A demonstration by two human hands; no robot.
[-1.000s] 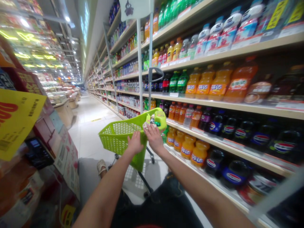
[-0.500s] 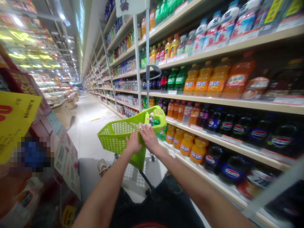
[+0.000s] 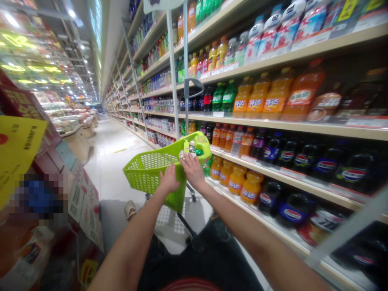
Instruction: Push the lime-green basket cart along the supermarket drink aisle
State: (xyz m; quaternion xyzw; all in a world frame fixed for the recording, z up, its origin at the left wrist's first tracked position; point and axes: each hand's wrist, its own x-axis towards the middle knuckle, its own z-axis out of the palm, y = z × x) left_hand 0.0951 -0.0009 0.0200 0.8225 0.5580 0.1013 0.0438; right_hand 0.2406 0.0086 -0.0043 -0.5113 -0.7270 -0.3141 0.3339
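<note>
Right in front, on the pale floor, one bright green cart with lots of little holes in the basket sides. Just beside the long shelves, with the shelves to the right and the open aisle ahead. On the near top edge of the cart, left hand from above, palm side down. Fingers there mostly straight and a bit spread, only touching the edge as far as can be seen. Close by, at the corner of the cart nearer the shelves, right hand. Fingers long, nearly straight and a little apart, with tips on a small white thing. Too blurry to name that thing; hard to tell if held or just touched. Just past those fingertips, the cart's round green handle. On the low shelf to the right of the cart, fat orange bottles in a row, then dark bottles with red, white and blue labels. Higher up, green bottles next to tall orange bottles, all upright. Over on the left, a big yellow card near some pale boxes. Down by the left arm, a light shoe on the floor. Between both arms, at the very bottom, dark trousers.
</note>
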